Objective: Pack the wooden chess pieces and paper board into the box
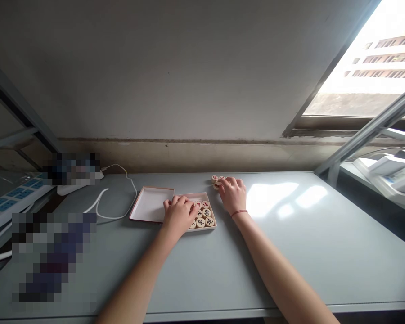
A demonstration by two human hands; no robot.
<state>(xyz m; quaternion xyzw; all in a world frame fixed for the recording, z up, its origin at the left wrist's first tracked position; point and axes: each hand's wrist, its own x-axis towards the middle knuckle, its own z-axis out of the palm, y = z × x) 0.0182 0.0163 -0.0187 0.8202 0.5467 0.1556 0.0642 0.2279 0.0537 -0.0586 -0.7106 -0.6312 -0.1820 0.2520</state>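
A shallow open box (214, 220) lies on the desk with rows of round wooden Chinese chess pieces (209, 221), some marked in black and others in red. My left hand (179, 215) lies over the box's left part, fingers bent and thumb near the index finger. Whatever is between those fingertips is hidden, and so are the pieces under the hand. Behind the box's right corner, a small group of red-marked chess pieces (215, 178) sits on the desk. My right hand (234, 194), with a red cord at its wrist, has its fingers closed on a piece at the group's near right side.
The box's lid (151, 204) lies inner side up, left of the box. A white cable (116, 217) curls on the grey desk (290, 252) farther left, near a power strip (11, 202). A wall stands behind, and metal frame bars (367, 123) slant at the right.
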